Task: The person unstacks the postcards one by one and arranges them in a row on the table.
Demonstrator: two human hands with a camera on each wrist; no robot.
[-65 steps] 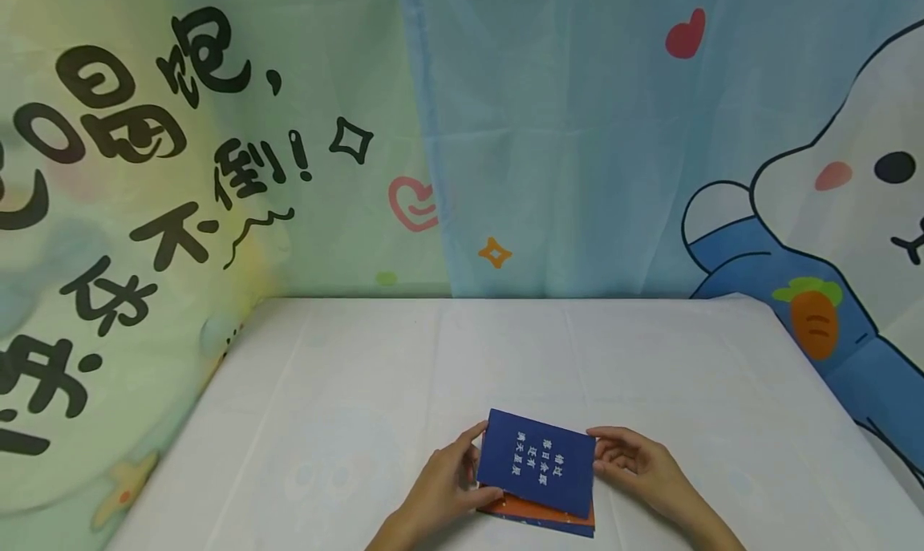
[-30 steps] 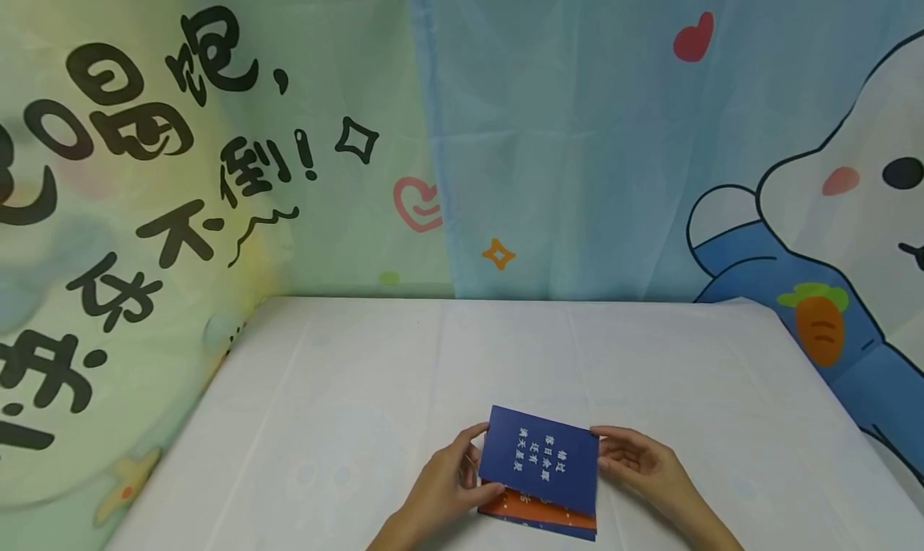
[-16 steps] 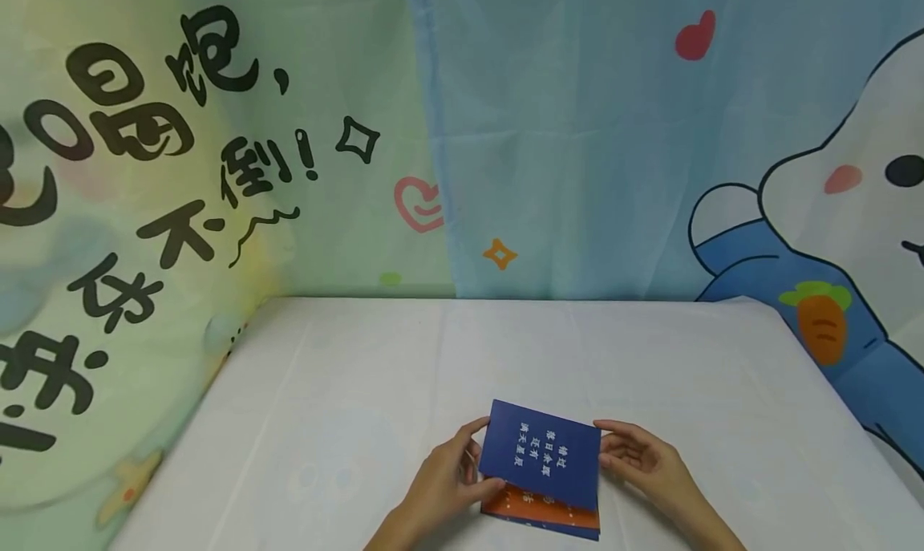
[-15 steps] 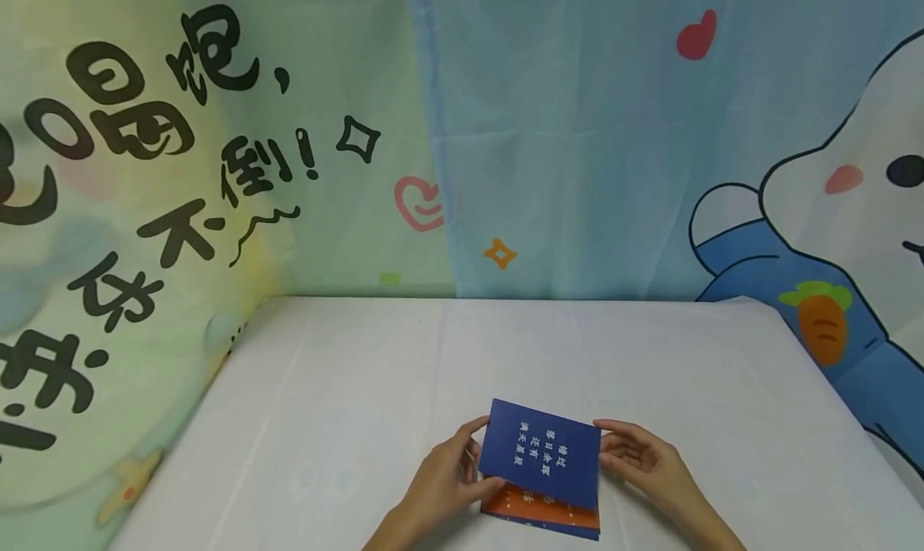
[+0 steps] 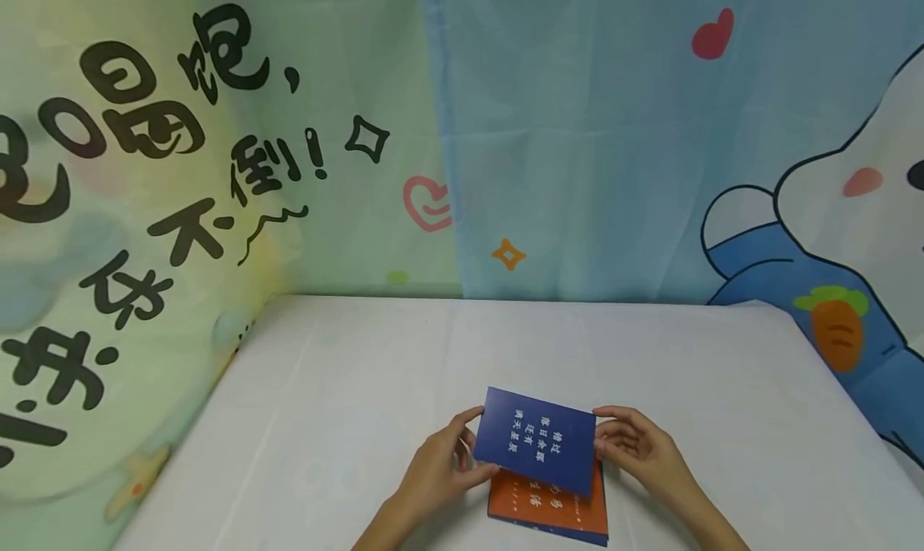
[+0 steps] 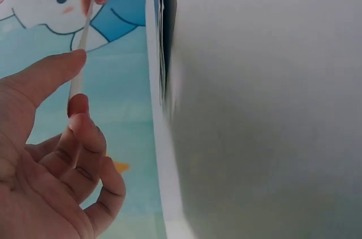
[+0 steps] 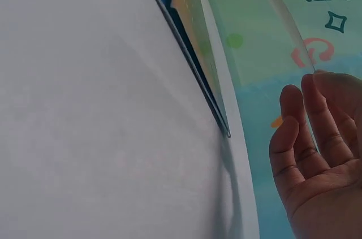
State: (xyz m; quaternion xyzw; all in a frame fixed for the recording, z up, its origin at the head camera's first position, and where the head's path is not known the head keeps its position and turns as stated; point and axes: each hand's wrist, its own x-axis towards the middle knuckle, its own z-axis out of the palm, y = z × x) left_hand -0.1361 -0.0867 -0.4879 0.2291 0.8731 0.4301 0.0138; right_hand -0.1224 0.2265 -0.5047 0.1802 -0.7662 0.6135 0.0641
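Hovering above the orange booklet on the bench, the blue card is pinched at its edges by left hand and right hand; it is not yet set down.

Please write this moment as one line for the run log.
left hand: pinches blue card | right hand: holds its other edge | blue card: lifted above orange booklet | white table

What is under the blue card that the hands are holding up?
Under the blue card lies an orange card on the white table. Only its near part shows; the blue card covers the rest.
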